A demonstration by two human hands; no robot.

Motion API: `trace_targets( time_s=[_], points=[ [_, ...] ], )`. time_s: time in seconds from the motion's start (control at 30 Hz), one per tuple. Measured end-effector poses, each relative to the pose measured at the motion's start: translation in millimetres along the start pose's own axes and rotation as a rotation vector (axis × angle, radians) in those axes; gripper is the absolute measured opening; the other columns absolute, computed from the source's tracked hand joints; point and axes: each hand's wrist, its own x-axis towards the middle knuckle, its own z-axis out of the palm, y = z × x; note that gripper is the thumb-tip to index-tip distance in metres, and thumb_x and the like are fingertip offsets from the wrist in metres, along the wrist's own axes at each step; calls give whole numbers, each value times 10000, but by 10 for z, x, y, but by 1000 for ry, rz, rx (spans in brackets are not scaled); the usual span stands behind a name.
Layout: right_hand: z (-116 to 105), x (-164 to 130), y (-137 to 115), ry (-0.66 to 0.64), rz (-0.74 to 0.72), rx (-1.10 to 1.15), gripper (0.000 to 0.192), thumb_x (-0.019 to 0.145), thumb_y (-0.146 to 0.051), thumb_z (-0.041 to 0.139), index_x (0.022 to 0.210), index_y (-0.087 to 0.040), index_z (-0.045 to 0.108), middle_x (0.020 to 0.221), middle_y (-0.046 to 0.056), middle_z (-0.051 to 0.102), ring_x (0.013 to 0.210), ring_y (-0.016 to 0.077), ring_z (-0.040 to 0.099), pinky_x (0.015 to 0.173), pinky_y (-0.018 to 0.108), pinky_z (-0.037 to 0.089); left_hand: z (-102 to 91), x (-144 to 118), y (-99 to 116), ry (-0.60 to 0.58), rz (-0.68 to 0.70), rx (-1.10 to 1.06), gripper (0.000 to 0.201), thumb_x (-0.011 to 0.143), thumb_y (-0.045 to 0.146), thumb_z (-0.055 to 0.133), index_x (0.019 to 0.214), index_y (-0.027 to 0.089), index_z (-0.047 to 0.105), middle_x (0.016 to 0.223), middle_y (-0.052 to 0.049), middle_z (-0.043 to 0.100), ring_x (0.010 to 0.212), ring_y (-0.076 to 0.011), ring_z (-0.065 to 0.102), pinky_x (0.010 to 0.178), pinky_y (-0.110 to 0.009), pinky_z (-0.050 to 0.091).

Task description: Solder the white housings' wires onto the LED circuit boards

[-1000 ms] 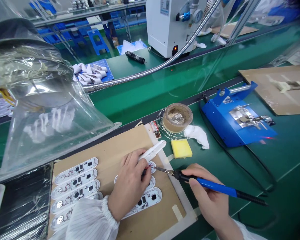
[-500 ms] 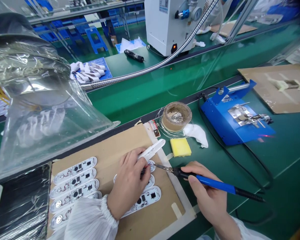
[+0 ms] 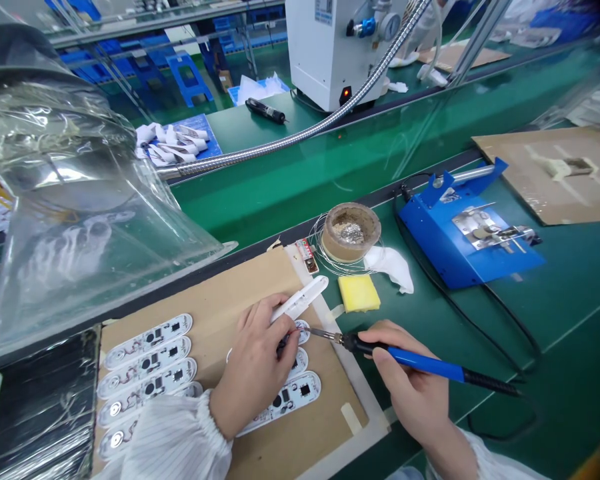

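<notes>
My right hand (image 3: 413, 373) is closed around a soldering iron (image 3: 425, 363) with a blue handle. Its tip rests at the end of a white circuit board (image 3: 304, 332) beside my left fingertips; whether it touches cannot be made out. My left hand (image 3: 260, 357) is closed on a long white plastic casing (image 3: 303, 299), which sticks out past the fingers. Something dark between thumb and fingers is mostly hidden. Below that hand lie more circuit boards (image 3: 305, 388), partly covered by it. Another row of boards (image 3: 147, 341) lies to the left on the cardboard sheet (image 3: 220, 288).
Beyond the cardboard stand a round pot (image 3: 351, 232) ringed by solder wire and a yellow sponge (image 3: 359, 293). At right is a blue metal device (image 3: 465, 233) with a cable. A clear-wrapped hood (image 3: 95, 200) overhangs the left, and a metal hose (image 3: 300, 137) crosses behind.
The whole view has shifted slightly. Both hands keep nearly the same pose, with the iron's tip still at the board's end beside my left fingers.
</notes>
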Motion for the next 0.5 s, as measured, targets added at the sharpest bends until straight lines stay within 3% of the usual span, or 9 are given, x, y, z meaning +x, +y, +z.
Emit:
trace_targets(
  time_s=[0.5],
  points=[
    [-17, 18, -36, -7, -42, -22, 211, 1024, -175, 655, 1131, -303, 783, 985, 32, 717, 854, 171, 686, 658, 250, 562, 24, 22, 9, 6, -6, 29, 145, 1026, 148, 551, 905, 218, 589, 1307, -108, 605, 1195, -305, 602, 977, -542, 520]
  ],
)
